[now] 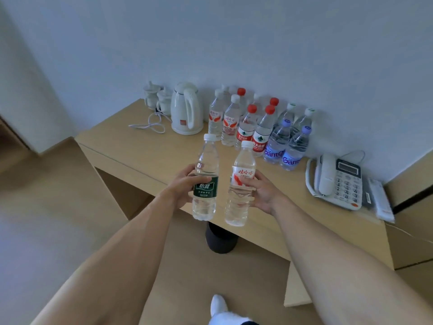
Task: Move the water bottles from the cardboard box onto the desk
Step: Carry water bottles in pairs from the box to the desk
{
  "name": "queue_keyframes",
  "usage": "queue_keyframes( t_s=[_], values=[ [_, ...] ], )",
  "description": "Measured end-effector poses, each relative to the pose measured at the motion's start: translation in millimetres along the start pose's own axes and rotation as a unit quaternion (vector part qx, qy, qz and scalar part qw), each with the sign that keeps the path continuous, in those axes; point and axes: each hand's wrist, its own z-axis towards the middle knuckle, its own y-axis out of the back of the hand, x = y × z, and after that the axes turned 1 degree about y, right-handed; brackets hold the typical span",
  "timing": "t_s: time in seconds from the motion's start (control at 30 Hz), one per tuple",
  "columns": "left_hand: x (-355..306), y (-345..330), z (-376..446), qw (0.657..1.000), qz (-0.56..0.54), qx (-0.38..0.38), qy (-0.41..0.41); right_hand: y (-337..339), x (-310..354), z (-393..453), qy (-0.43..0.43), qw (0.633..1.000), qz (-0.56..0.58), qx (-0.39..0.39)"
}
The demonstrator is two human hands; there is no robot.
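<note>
Clear ribbed plastic in both hands, held upright above the front edge of the desk (131,146). Left hand (185,184) wrapped round a green-label bottle (205,181), fingers curled across the dark label, white screw cap on top. Right hand (260,191) wrapped round a red-and-white-label bottle (241,184), thumb across the front just under the label, white cap too. Two held bottles close side by side, not touching, bottoms hanging free of the wood.

Pale, smooth, matte wood-grain top on the desk, square-edged, set against a plain white wall. Cluster of standing bottles (260,123) at the back of it, packed shoulder to shoulder: white-capped ones with red-and-white labels on the left, red-capped ones with red labels in the middle, bluish dimpled ones with lilac caps on the right, two green-and-white caps behind those. Just left of the cluster, glossy white electric kettle (185,109), rounded body, looped handle, thin white cord (152,124) curled on the wood beside it. Two small white lidded cups (157,97) behind the cord, by the wall. Far right of the desk, white corded telephone (337,181) with grey keypad, handset in its cradle. Dark round cylinder (221,240) on the floor under the desk edge. White sock toe (218,306) at the bottom.
</note>
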Motion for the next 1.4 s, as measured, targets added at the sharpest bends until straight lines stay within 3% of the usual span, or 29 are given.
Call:
queue_keyframes(
  t_s=[0.43,0.73,1.03,1.2,1.4],
  values=[
    [-64,68,106,0.999,0.049,0.006,-0.014,-52,33,129,0.034,0.999,0.039,-0.004],
    [-94,106,174,0.990,0.119,0.074,-0.029,-62,46,180,0.051,0.996,0.037,-0.062],
    [-120,105,228,0.943,0.245,0.221,-0.033,-62,46,192,0.088,0.984,0.004,-0.155],
    [-127,103,242,0.921,0.297,0.241,-0.079,-64,55,188,0.108,0.969,-0.063,-0.213],
    [-128,98,254,0.914,0.324,0.220,-0.104,-63,65,186,0.112,0.960,-0.120,-0.226]
  ],
)
